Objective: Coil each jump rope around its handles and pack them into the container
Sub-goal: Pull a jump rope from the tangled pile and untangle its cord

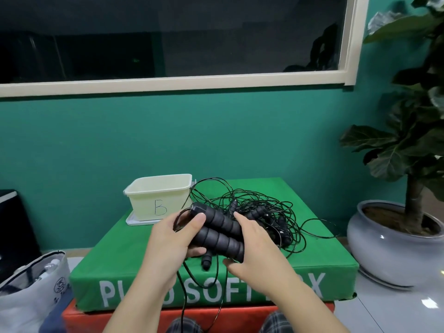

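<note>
Two black ribbed jump rope handles lie side by side in both my hands above the green soft box. My left hand grips their left ends, thumb on top. My right hand wraps round their right ends. Thin black cord hangs from them over the box's front. A tangled pile of more black ropes and handles lies on the box behind my hands. The cream container marked "B" stands open at the box's back left, on its white lid.
The green box rests on a red one. A potted plant in a grey pot stands on the floor at the right. A white fabric bag sits at the lower left. A teal wall and window lie behind.
</note>
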The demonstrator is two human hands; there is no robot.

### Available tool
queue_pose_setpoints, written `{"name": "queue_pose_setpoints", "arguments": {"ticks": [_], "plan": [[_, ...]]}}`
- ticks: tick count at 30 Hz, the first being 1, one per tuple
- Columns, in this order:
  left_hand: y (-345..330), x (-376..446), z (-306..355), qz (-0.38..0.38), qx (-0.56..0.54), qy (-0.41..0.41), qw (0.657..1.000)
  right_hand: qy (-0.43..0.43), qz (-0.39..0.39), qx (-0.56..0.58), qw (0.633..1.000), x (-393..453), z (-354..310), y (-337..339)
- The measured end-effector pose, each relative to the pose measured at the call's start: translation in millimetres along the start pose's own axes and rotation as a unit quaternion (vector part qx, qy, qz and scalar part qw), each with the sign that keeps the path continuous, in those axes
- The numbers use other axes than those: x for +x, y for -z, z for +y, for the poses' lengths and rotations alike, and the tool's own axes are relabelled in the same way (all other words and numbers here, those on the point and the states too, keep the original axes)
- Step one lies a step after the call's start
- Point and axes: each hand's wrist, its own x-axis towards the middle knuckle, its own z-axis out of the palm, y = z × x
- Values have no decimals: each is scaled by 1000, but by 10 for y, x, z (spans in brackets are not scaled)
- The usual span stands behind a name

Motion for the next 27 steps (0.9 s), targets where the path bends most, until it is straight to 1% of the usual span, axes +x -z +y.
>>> {"name": "queue_pose_setpoints", "arguments": {"ticks": [2,5,7,11,15,20,25,27], "plan": [[0,-18,-4,-17,30,-14,999,-22,6,11,1000,8,50,-2],[46,14,-20,-46,143,-45,988,-39,24,-25,999,0,121,73],[93,56,-49,-59,206,-64,975,-34,39,-59,997,-6,173,142],[95,38,-52,-104,275,-83,952,-8,47,-93,995,-13,192,222],[0,-51,26,-133,298,-111,939,27,73,-131,988,-25,179,263],[-53,-101,137,-107,340,-167,919,38,99,-107,989,-87,141,372],[-151,-165,233,-124,261,-193,938,65,133,-80,986,-134,115,591],[-134,-142,255,-130,257,-201,936,79,148,-76,983,-145,140,669]]}}
